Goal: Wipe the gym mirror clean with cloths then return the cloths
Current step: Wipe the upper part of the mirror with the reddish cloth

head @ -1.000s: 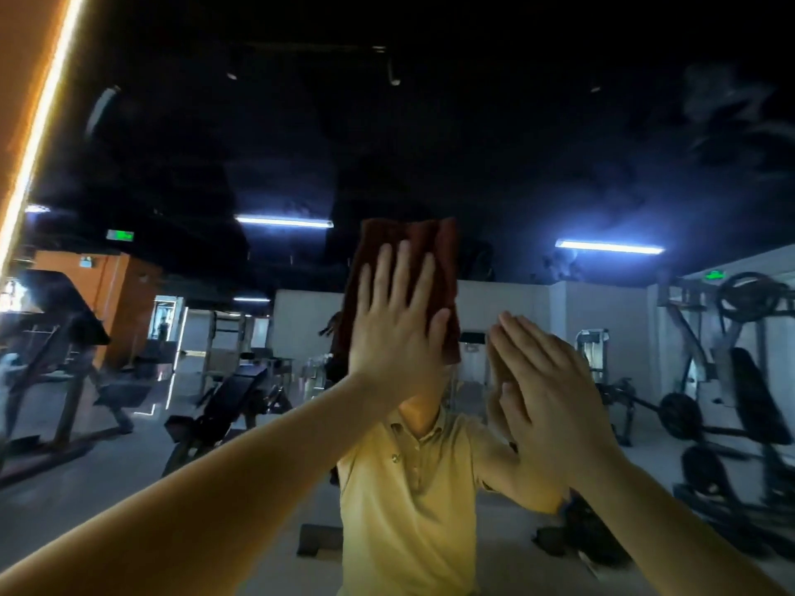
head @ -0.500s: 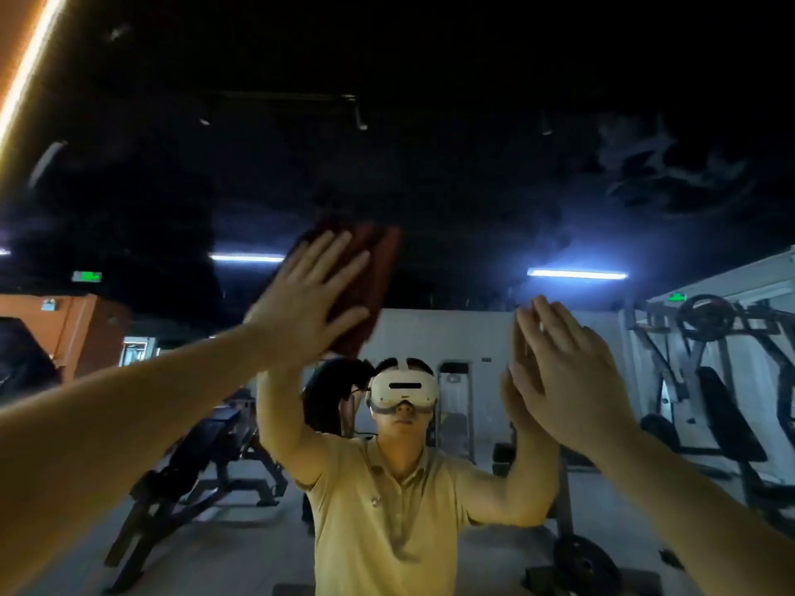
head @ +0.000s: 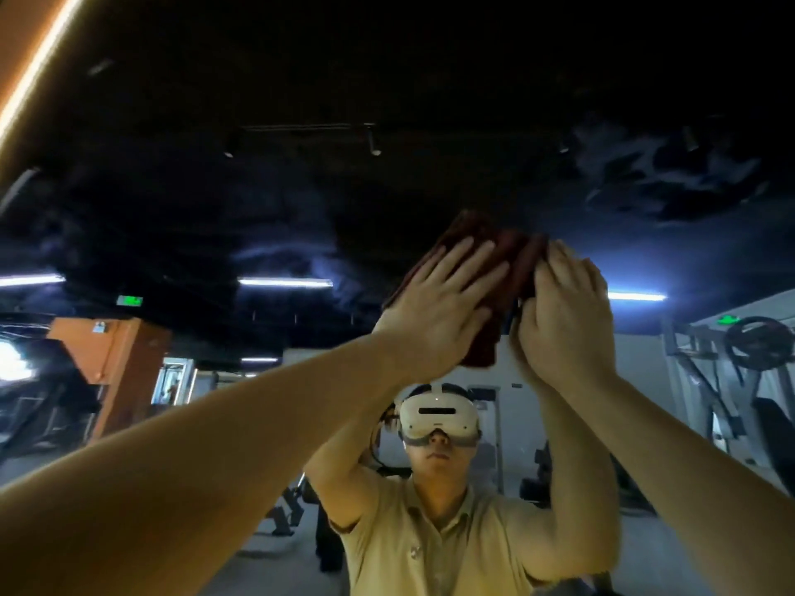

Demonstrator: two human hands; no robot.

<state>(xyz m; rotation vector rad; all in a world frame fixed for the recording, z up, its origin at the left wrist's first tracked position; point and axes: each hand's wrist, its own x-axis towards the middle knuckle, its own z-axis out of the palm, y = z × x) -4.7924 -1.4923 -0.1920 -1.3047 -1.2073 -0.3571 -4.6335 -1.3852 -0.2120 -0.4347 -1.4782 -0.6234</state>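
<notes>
Pressing cloth (head: 514, 264) flat on mirror (head: 387, 122) just above reflected headset (head: 439, 417), L hand (head: 434, 320) has straight spread fingers over it, R hand (head: 563, 320) touches its rt edge, grip there unclear; cloth's long axis looks near-vertical, top leaning rt, so L hand's better placed to drive next swipe.

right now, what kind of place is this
Most likely a gym, seen in a wall mirror: a plate-loaded machine at right, another machine far left, and the person's reflection.
</notes>
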